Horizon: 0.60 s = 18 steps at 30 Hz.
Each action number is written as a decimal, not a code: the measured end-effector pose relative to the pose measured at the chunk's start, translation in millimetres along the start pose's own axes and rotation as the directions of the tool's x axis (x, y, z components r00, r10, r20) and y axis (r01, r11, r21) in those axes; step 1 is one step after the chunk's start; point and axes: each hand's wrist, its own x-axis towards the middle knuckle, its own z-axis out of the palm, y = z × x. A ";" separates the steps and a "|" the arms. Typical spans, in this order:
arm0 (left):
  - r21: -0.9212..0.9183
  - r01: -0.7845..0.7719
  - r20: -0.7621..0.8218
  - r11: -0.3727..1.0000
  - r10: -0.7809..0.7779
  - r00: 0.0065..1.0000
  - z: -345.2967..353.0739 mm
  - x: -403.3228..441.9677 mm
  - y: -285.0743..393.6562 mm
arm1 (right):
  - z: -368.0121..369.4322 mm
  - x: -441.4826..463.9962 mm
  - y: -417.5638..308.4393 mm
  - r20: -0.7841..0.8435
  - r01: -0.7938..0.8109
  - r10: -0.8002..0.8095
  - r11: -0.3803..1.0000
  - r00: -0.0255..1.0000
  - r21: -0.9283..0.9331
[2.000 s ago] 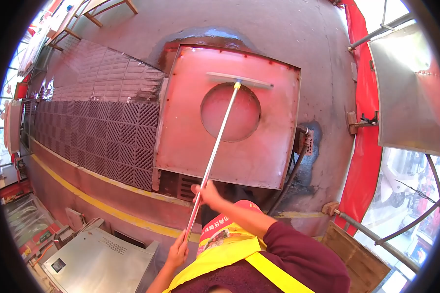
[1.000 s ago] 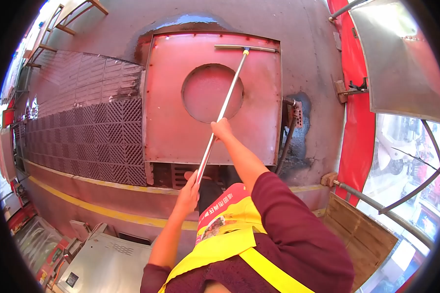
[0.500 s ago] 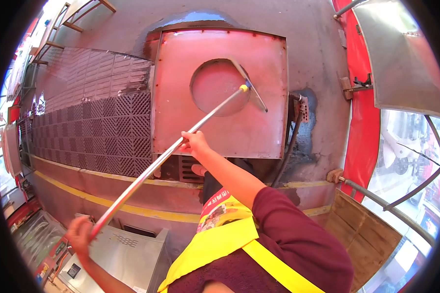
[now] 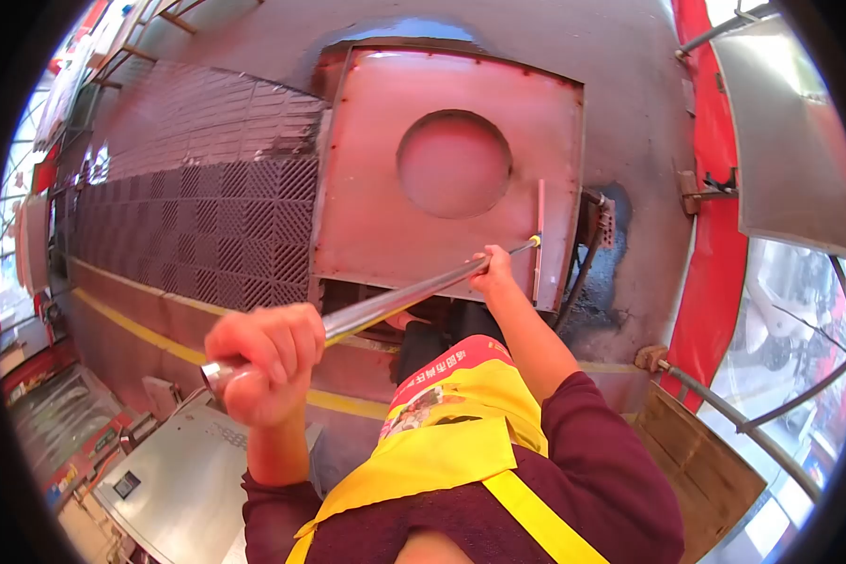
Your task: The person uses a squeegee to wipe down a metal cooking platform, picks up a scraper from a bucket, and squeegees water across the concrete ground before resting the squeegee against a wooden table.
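Squeegee pole (image 4: 395,301) slants away rightward, left hand (image 4: 271,361) grasping its near end, right hand (image 4: 492,269) grasping it short of the blade (image 4: 540,209).

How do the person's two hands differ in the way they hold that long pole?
The left hand grips close to the near end of the pole, while the right hand grips farther along, closer to the crossbar. The left hand looks larger in the picture, the right hand smaller. Both hands hold the same pole.
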 end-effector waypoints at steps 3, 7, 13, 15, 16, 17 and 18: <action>-0.010 -0.024 0.094 1.000 0.025 0.995 -17.3 -2.3 20.5 | 19.2 2.0 11.2 0.103 -0.030 0.035 0.999 0.994 -0.044; 0.122 -0.197 0.063 0.973 0.191 0.980 -30.1 -30.5 74.3 | 71.9 -37.7 54.3 0.228 -0.082 0.125 0.979 0.966 -0.186; 0.433 -0.291 -0.017 0.853 0.331 0.943 8.4 -46.9 174.3 | 166.7 -105.5 158.7 0.494 -0.424 0.421 0.898 0.761 -0.113; 0.491 -0.241 -0.019 0.838 0.286 0.958 28.4 -37.7 168.1 | 185.3 -102.0 194.6 0.503 -0.593 0.545 0.802 0.671 -0.079; 0.517 -0.214 -0.023 0.829 0.263 0.964 32.1 -32.9 164.2 | 192.1 -103.9 204.5 0.502 -0.619 0.566 0.782 0.654 -0.075; 0.577 -0.213 0.020 0.788 0.247 0.969 25.1 -30.9 162.0 | 199.3 -96.7 218.8 0.518 -0.625 0.573 0.775 0.635 -0.091; 0.633 -0.214 0.063 0.744 0.226 0.972 16.0 -29.5 156.7 | 207.0 -95.1 224.5 0.474 -0.660 0.615 0.746 0.630 -0.091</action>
